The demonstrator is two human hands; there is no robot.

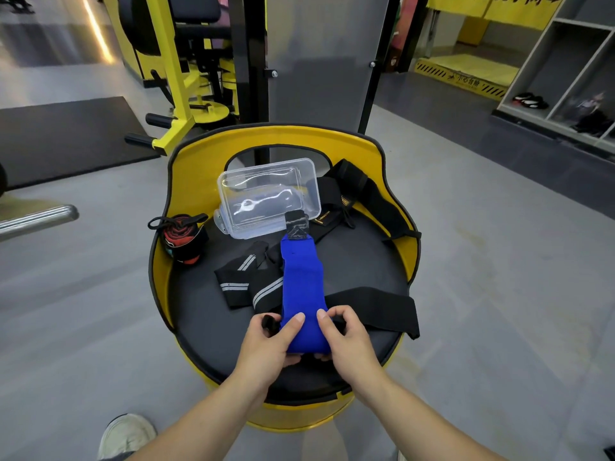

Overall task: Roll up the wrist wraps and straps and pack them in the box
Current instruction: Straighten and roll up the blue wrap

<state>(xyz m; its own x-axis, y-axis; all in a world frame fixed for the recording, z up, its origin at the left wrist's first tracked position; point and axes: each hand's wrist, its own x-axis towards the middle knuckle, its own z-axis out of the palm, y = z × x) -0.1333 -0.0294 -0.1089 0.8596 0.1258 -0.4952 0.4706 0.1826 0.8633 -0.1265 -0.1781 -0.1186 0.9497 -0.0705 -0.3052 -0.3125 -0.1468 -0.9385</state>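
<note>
Gym floor all around me, grey and wide, and I'm standing over a yellow seat (186,181) with a black pad, working on it like a table. I'm holding the near end of the blue wrap (301,287), and it's running straight away from me, its long axis pointing at the clear box (266,197), with its black tab end (297,225) reaching up against the box's near wall. My left hand (271,341) is pinching the wrap's left edge, thumb on top, fingers curled underneath; my right hand (344,334) is mirroring that on the right edge. Both are equally near, so I'm judging this a two-handed roll, turning the near end over and walking it forward toward the box. Black straps (372,311) are lying under and beside the wrap, which could drag along. One red-and-black roll (181,239) is sitting finished by the seat's left wall, not yet boxed. The box is looking empty.
</note>
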